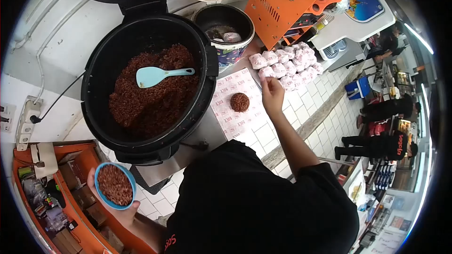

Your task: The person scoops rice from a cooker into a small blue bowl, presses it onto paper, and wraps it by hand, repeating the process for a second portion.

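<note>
My left hand (126,214) holds a blue bowl (114,186) filled with reddish-brown rice, below the big black cooker. My right hand (272,95) is closed at the front edge of the wrapped white-and-pink bundles (288,63), its fingertips touching or very near one; whether it grips anything is hidden. A round mound of the same rice (239,102) sits on printed paper (226,89), left of my right hand. Inside the open black cooker (89,99) lies more rice (155,108), with a light blue paddle (153,76) resting on it.
A smaller open cooker (228,56) holding wrapped bundles stands behind the paper. Beside it rises an orange metal stand (278,7). A drink dispenser (358,4) is at the upper right. Orange shelves (75,207) are at the lower left. Two people in black stand far right.
</note>
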A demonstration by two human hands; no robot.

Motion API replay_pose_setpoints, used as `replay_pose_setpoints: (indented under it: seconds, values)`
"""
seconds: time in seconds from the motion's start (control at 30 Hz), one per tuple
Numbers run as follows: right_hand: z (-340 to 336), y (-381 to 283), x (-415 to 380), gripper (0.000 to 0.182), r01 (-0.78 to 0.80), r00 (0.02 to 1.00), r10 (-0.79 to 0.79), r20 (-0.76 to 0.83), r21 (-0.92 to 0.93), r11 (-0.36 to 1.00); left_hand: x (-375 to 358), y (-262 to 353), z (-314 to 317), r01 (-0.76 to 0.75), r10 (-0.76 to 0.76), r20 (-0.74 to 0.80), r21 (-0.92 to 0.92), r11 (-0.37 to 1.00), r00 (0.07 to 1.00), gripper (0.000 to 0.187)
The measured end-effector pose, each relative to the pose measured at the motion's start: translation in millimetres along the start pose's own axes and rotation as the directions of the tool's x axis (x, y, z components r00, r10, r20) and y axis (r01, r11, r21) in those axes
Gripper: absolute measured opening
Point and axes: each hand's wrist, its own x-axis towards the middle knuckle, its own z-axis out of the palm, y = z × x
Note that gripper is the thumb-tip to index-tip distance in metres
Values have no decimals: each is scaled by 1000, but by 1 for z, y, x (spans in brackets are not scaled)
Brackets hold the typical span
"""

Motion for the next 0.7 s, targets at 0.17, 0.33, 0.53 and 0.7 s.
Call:
replay_pose_setpoints:
  seconds: [0.17, 0.33, 0.53, 0.7]
  values:
    - [-21, 95, -17, 17, 251, 922, -37, 386, -520, 817, -57, 0, 10, 171, -184, 62, 169, 971, 981, 120]
    - [26, 129, 52, 38, 548, 810, -208, 548, -580, 603, -74, 13, 85, 210, -277, 235, 274, 939, 932, 113]
    - [50, 142, 75, 44, 666, 671, -188, 717, -471, 579, -84, -25, 227, 152, -225, 200, 328, 932, 954, 101]
    - [54, 138, 83, 52, 698, 623, -227, 748, -402, 593, -91, -91, 339, 195, -161, -111, 495, 847, 981, 85]
